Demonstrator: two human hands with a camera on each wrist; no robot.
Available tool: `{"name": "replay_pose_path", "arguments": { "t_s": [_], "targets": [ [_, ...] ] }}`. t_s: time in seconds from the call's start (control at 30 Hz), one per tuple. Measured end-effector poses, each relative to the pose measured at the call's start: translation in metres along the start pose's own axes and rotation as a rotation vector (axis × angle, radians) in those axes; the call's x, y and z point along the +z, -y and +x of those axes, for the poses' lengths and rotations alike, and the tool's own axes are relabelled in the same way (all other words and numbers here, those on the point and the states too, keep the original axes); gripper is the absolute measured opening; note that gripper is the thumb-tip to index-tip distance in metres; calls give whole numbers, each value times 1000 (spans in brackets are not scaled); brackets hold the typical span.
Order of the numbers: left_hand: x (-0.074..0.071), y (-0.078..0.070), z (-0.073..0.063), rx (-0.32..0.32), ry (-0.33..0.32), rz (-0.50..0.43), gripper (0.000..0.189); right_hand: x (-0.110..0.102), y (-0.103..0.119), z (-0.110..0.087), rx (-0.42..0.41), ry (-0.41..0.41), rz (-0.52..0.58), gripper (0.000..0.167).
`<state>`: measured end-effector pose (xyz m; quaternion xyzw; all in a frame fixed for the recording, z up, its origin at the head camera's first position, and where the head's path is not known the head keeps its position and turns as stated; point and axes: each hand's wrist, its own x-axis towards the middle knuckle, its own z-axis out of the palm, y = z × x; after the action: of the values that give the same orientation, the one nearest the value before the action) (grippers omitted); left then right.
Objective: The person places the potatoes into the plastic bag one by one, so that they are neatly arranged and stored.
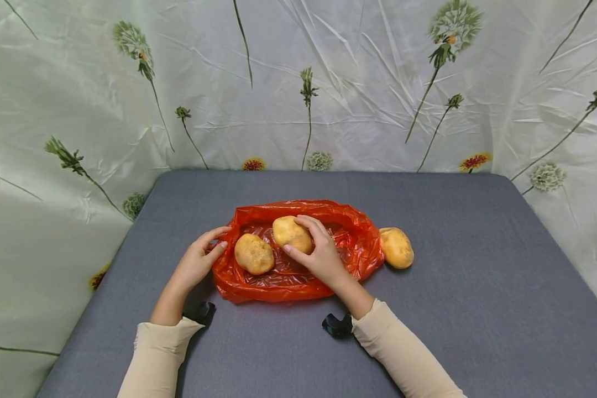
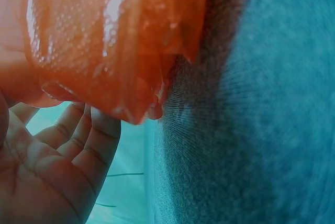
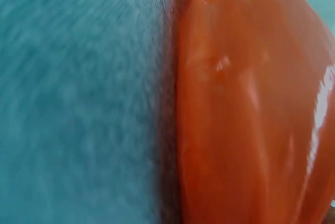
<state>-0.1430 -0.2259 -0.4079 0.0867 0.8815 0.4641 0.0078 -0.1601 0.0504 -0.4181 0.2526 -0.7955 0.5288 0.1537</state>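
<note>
A crinkled red plastic bag [image 1: 278, 294] lies spread on the table with its mouth wide and facing up. Inside it, my right hand [image 1: 323, 255] grips a yellow potato [image 1: 289, 232] between thumb and fingers. Left of that one, a second potato [image 1: 254, 254] rests in the bag. My left hand [image 1: 199, 260] is at the bag's left rim, its thumb and index fingertips right at the plastic. In the left wrist view its other fingers [image 2: 78, 140] extend loosely below the bag's side. Red plastic hides the right hand in the right wrist view.
A third potato [image 1: 397, 247] sits on the grey cloth-covered table [image 1: 467, 276], just outside the bag's right end. Black curved wrist pieces [image 1: 336, 326] show beside both forearms. A pale floral curtain [image 1: 278, 83] hangs behind the table and along its sides.
</note>
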Motion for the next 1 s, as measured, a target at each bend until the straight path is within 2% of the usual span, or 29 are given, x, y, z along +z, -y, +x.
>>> {"name": "replay_pose_path", "arguments": {
  "t_s": [0.43,1.0],
  "targets": [
    [1,1,1,27,-8,8,37,16,-10,-1,116,56,29,53],
    [1,1,1,30,-11,-4,37,17,-13,-4,220,126,46,52]
  ]
}}
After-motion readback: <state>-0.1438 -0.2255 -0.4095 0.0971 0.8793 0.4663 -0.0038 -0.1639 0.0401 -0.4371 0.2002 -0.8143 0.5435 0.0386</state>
